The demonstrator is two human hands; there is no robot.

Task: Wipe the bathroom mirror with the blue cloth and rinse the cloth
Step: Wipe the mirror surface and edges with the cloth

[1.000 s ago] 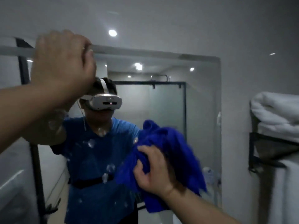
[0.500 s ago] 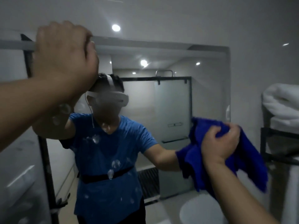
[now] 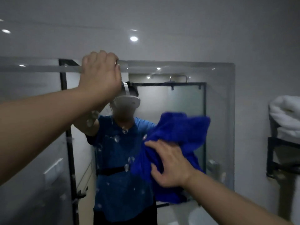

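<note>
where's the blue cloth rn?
Head view: the cloth is right of centre, against the mirror, held by the right hand. The white towels on the rack are farther right.

Head: white rounded plastic headset (image 3: 129, 101), white strap over the top
Torso: blue short-sleeved T-shirt (image 3: 116, 184)
Waist: black band (image 3: 112, 171)
Legs: dark trousers (image 3: 100, 218)
Arms: bare down to left hand (image 3: 100, 75) and right hand (image 3: 168, 166)

carrier: black wall rack (image 3: 269, 156) | on it: folded white towels (image 3: 285, 111) | position: right of mirror (image 3: 217, 98)
</note>
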